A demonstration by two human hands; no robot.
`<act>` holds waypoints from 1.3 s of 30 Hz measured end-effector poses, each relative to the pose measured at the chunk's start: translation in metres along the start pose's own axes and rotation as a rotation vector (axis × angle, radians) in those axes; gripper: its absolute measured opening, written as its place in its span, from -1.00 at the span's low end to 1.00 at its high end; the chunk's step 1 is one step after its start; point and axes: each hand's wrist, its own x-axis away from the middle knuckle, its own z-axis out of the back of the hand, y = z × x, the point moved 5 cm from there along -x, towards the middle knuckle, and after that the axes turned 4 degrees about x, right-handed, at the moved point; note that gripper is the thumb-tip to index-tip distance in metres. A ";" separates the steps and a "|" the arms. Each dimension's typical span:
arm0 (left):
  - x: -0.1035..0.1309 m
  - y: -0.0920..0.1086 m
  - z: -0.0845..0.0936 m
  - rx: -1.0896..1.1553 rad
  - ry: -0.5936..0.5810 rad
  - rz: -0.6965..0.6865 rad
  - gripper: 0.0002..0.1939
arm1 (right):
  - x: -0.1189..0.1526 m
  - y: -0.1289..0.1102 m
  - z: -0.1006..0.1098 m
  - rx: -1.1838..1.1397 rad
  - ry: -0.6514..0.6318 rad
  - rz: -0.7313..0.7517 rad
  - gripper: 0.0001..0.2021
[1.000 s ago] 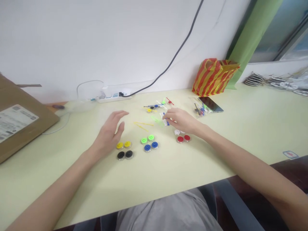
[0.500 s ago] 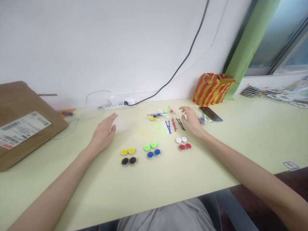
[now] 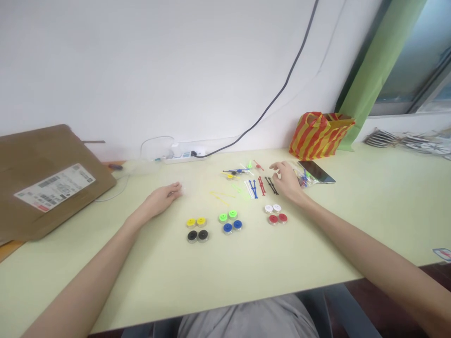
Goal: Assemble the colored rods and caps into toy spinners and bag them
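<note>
My left hand [image 3: 164, 199] rests on the table with its fingers drawn together at the edge of a faint clear plastic sheet or bag [image 3: 193, 180]; what lies between the fingertips is too faint to name. Loosely curled, with thumb and fingers apart, my right hand [image 3: 287, 180] holds nothing visible. It is beside black plastic sticks [image 3: 271, 185] and a clear packet of coloured parts [image 3: 306, 179]. Red sticks [image 3: 261, 186], blue sticks [image 3: 253, 188] and yellow sticks [image 3: 221, 196] lie between the hands. Nearer me are paired discs: yellow [image 3: 196, 222], black [image 3: 198, 235], green [image 3: 228, 216], blue [image 3: 233, 227], white [image 3: 273, 208], red [image 3: 278, 219].
Assembled coloured pieces [image 3: 234, 172] lie behind the sticks. A cardboard parcel [image 3: 81, 150] stands left. At the wall are a power strip [image 3: 183, 156] with a black cable [image 3: 260, 117] and a striped bag [image 3: 319, 136]. A dark tablet [image 3: 316, 172] lies right.
The view has shifted left, so things appear farther right. My left hand has come lower and its fingers have closed together. My right hand stays by the black sticks.
</note>
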 end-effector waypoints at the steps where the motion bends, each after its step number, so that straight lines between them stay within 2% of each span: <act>1: 0.000 0.001 0.002 0.001 0.020 -0.002 -0.42 | 0.000 0.000 0.000 0.004 -0.003 -0.006 -0.70; 3: 0.000 0.005 0.009 -0.008 0.096 0.009 -0.46 | 0.001 0.000 0.003 0.008 0.007 -0.024 -0.73; 5: 0.003 0.017 0.022 -0.030 0.233 0.007 -0.49 | 0.001 -0.004 0.008 -0.004 0.041 -0.034 -0.73; 7: 0.010 0.040 0.039 -0.069 0.453 -0.099 -0.55 | 0.002 -0.013 0.015 -0.036 0.092 -0.026 -0.73; 8: 0.014 0.054 0.043 -0.078 0.505 -0.177 -0.57 | 0.003 -0.020 0.019 -0.062 0.113 -0.010 -0.72; 10: 0.020 0.083 0.045 -0.079 0.524 -0.325 -0.56 | 0.007 -0.040 0.025 -0.123 0.130 0.047 -0.72; 12: 0.023 0.106 0.038 -0.047 0.461 -0.432 -0.55 | 0.013 -0.066 0.028 -0.170 0.115 0.132 -0.70; 15: 0.020 0.122 0.024 -0.011 0.404 -0.436 -0.63 | 0.025 -0.102 0.029 -0.161 0.071 0.247 -0.66; 17: 0.017 0.121 0.017 -0.015 0.378 -0.404 -0.64 | 0.031 -0.118 0.027 -0.127 0.028 0.296 -0.63; 19: 0.015 0.114 0.015 -0.014 0.372 -0.360 -0.63 | 0.036 -0.123 0.024 -0.096 -0.016 0.314 -0.62; 24: 0.011 0.091 0.013 -0.012 0.319 -0.234 -0.58 | 0.028 -0.111 0.010 -0.125 -0.132 0.239 -0.63; 28: 0.008 0.083 0.002 -0.020 0.212 -0.181 -0.54 | -0.005 -0.115 -0.017 -0.088 -0.268 0.216 -0.62; 33: 0.009 0.084 -0.002 -0.029 0.184 -0.180 -0.52 | -0.047 -0.133 -0.065 0.128 -0.411 0.182 -0.50; 36: 0.011 0.084 -0.003 -0.019 0.171 -0.173 -0.51 | -0.059 -0.135 -0.086 0.151 -0.433 0.165 -0.47; 39: 0.011 0.085 -0.006 -0.012 0.162 -0.183 -0.51 | -0.063 -0.132 -0.098 0.141 -0.442 0.158 -0.51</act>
